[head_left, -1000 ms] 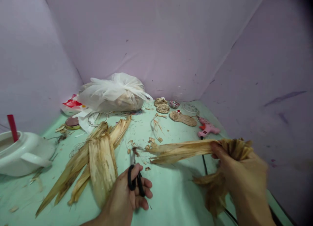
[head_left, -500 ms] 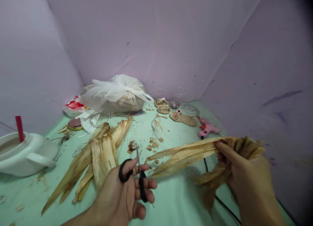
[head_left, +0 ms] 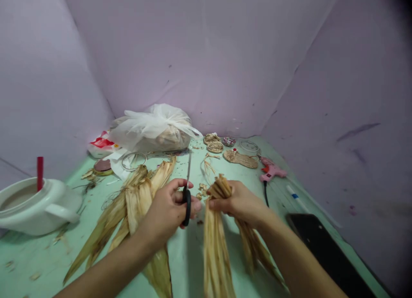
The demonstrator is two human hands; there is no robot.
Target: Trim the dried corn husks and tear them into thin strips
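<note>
Black-handled metal scissors [head_left: 187, 205] sit in my left hand [head_left: 174, 203]; my right [head_left: 238, 203] pinches the dry tan husk bundle [head_left: 217, 250], near centre. It looks light, brittle, best held at its gathered top.

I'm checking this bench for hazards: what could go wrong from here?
The scissors in the left hand are near the right hand, so a careless swing might nick its fingers. The glue gun's cord runs close to the right forearm, which might tug it. That forearm could also nudge the phone.
</note>
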